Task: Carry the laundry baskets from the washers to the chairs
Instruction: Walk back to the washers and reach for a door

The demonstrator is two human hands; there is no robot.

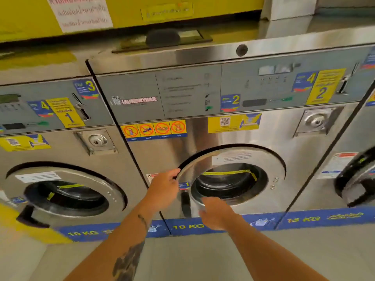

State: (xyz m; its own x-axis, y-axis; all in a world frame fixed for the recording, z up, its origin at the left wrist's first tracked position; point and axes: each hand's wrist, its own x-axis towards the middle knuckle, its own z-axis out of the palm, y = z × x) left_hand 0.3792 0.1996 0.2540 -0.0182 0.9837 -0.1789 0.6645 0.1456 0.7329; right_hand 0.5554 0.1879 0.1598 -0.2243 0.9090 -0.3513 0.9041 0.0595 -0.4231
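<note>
washers [233, 122] of brushed steel line a yellow wall [24, 15]; left hand [162, 189] curls on the round door [231, 177] rim, right hand [215, 213] fingers loosely cupping its lower edge.

A yellow wall [30, 15] runs behind the machines and carries a white paper notice [81, 13] with red lettering, too blurred to read. Just right of it a small yellow label [167, 11] is fixed to the wall. At upper right stands a white block [288, 7], its nature unclear. Grey floor [192, 258] fills the foreground. A yellow object [12, 220] intrudes at the left edge, blurred beyond identification.
</note>
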